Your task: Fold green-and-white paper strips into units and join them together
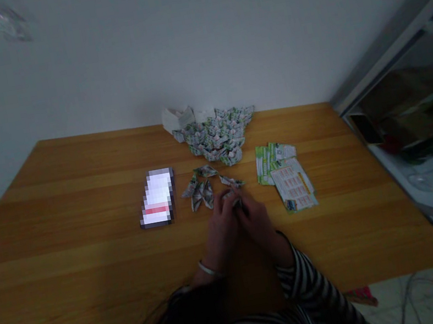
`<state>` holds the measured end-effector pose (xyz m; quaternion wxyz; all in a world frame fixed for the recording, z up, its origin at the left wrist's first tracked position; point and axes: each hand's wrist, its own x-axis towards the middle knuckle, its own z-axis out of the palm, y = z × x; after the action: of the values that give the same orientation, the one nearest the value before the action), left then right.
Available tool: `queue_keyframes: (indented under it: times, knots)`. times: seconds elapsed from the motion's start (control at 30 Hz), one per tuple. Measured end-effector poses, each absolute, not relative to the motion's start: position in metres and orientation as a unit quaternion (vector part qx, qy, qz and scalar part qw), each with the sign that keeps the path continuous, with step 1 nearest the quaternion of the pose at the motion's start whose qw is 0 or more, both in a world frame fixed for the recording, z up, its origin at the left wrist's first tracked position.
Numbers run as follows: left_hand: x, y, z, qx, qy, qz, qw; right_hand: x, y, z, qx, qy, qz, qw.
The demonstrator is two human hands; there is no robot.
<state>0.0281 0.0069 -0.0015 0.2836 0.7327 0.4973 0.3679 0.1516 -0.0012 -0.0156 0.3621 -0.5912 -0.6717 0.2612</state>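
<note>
My left hand (223,227) and my right hand (255,219) meet over the middle of the table, fingers closed together on a small piece of folded paper (236,198). Most of that piece is hidden by the fingers. Just beyond them lie several folded paper pieces (206,193), printed in grey and green, one close to the fingertips. Farther back, against the wall, a large cluster of similar folded paper pieces (216,135) spreads out. Flat printed leaflets (294,187) overlap to the right of my right hand.
A phone (158,197) with a lit, blurred screen lies left of the folded pieces. The wooden table (82,208) backs onto a pale wall (194,37). At the right stands a shelf unit (430,163) with assorted items, and a cable (409,290) runs along the floor.
</note>
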Motion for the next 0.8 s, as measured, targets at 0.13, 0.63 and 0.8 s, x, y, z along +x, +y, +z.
queue_keyframes:
  times: [0.13, 0.63, 0.8]
  knots:
    - [0.023, 0.005, -0.013, 0.716, 0.501, 0.356, 0.331, 0.159, -0.006, -0.013, -0.561, -0.745, 0.219, 0.287]
    - [0.022, 0.006, -0.017, 0.634, 0.512, 0.427, 0.391, 0.14, -0.009, -0.02, -0.57, -0.677, 0.209, 0.415]
    - [0.023, 0.01, -0.005, 0.499, 0.388, 0.472, 0.614, 0.153, -0.008, -0.031, -0.617, -0.613, 0.186, 0.456]
